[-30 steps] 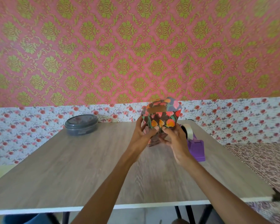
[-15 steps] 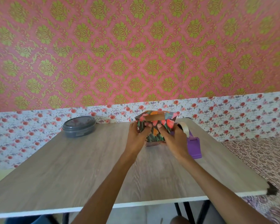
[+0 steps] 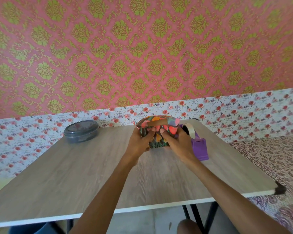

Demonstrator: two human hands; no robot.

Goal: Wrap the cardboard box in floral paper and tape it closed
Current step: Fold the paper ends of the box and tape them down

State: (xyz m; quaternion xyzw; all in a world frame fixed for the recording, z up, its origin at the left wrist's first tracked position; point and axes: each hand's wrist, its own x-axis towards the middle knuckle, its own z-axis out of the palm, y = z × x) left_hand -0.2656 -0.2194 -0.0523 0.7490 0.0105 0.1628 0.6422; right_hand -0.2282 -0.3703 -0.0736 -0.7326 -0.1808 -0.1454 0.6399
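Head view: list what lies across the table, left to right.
Grey lidded container → left hand → floral-wrapped box → right hand → purple tape dispenser.

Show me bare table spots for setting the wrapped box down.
Free: grey-wood tabletop between the round grey lidded container and the near edge, plus near-right corner. Crowded: far right, where left hand and right hand hold the floral-wrapped box beside the purple tape dispenser.
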